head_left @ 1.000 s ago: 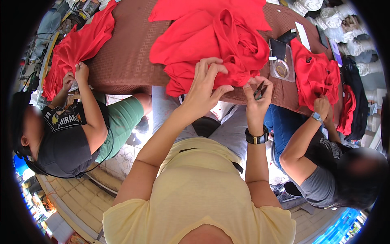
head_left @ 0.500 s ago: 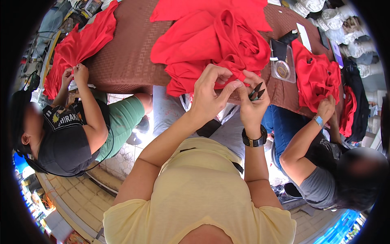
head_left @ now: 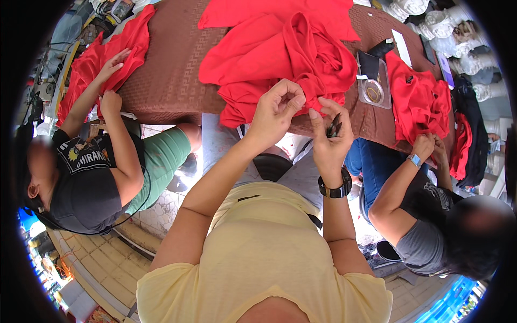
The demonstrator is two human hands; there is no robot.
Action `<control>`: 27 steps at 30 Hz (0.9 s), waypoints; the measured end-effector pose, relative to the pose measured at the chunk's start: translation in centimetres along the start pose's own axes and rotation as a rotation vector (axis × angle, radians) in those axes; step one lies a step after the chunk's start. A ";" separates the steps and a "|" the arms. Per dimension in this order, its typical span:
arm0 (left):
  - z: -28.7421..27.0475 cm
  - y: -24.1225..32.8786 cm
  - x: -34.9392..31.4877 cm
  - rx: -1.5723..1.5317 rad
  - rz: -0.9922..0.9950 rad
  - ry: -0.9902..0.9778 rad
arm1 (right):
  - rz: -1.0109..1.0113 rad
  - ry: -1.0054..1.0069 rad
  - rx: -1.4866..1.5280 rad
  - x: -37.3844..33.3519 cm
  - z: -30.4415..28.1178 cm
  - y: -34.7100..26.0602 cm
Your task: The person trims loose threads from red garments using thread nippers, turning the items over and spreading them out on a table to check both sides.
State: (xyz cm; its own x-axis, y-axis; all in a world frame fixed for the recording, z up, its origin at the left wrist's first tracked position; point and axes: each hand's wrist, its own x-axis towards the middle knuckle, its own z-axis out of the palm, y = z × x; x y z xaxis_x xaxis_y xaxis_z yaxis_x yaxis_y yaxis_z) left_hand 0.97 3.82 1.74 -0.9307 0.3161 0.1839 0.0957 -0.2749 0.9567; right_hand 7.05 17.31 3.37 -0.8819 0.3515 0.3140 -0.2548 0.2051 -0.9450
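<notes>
Fabric (head_left: 258, 56), red and bunched, lies on the brown-covered table (head_left: 172, 70) just beyond the left hand (head_left: 276, 112), which pinches thumb to forefinger, on what I cannot tell, and the right hand (head_left: 327, 137), curled around dark snips (head_left: 334, 128); neither hand looks clearly nearer.

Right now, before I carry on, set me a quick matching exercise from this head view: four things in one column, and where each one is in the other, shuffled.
Things
1. Small thread snips
2. Clear plastic tray
3. Black wristwatch
4. Brown tablecloth

Places
A. Spread beneath the large red fabric heap
B. Strapped around the wearer's right wrist
C. Held in the wearer's right hand
D. Lying just to the right of the large red fabric heap

Pairs: 1-C, 2-D, 3-B, 4-A
</notes>
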 end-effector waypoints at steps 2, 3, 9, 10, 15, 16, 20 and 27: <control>0.0 0.2 -0.1 -0.072 -0.034 -0.021 | 0.017 0.044 -0.021 0.4 0.1 -1.0; 0.1 0.4 -0.2 -0.084 -0.041 -0.020 | 0.025 0.068 -0.032 0.5 0.1 -1.3; 0.4 1.3 -0.5 -0.048 -0.059 -0.015 | 0.245 -0.099 -0.029 -0.3 -0.9 -4.3; 0.3 1.3 -0.5 -0.029 -0.055 -0.023 | 0.307 -0.189 0.030 -0.4 -0.8 -4.5; 0.4 1.3 -0.8 0.030 -0.025 -0.051 | 0.442 -0.266 0.159 0.0 -0.7 -1.9; 0.4 1.2 -0.8 0.020 -0.009 -0.057 | 0.445 -0.271 0.172 0.0 -0.7 -1.6; 0.3 1.6 -0.9 0.113 0.033 -0.102 | 0.504 -0.271 0.284 0.3 -0.6 -1.2; 0.1 2.4 -1.0 0.310 0.143 -0.132 | 0.607 -0.322 0.449 1.4 -1.5 -0.6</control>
State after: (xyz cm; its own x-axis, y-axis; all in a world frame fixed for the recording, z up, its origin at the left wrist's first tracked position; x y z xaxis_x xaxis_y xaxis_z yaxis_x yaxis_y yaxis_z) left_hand 2.18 2.94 3.92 -0.8485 0.4144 0.3292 0.3429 -0.0434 0.9384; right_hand 6.57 19.03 4.46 -0.9704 -0.0100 -0.2411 0.2296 -0.3459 -0.9097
